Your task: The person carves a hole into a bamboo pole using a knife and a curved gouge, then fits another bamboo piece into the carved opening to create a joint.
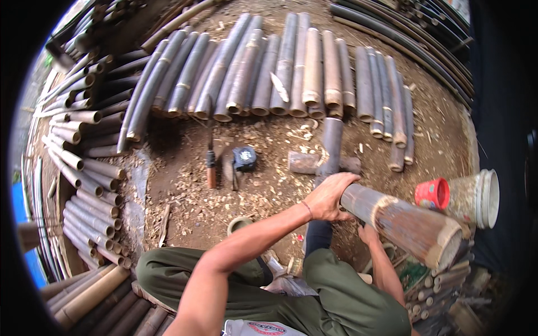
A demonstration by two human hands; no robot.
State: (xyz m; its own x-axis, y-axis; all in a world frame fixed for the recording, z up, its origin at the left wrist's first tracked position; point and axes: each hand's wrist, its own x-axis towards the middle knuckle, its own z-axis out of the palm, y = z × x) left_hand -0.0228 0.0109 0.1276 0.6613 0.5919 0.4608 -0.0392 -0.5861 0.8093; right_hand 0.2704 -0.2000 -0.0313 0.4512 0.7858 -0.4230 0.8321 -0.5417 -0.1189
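Note:
A thick, brown-grey bamboo tube (412,224) slants toward the lower right, its pale cut end outward. My left hand (332,197) is closed around its nearer end, above my knee. Just below the tube is my right hand (368,234), partly covered by it; its fingers do not show clearly enough to tell what they hold. Beyond my left hand, a narrower bamboo length (333,140) lies across a short bamboo piece (304,162). A knife with a wrapped brown handle (210,169) lies to the left, beside a dark tape measure (244,159).
Cut bamboo tubes (224,73) lie in a long row ahead, with more stacked bamboo (92,215) at the left. A red bucket (432,194) and a whitish bucket (476,199) stand at the right. Pale shavings (269,196) cover the dirt floor.

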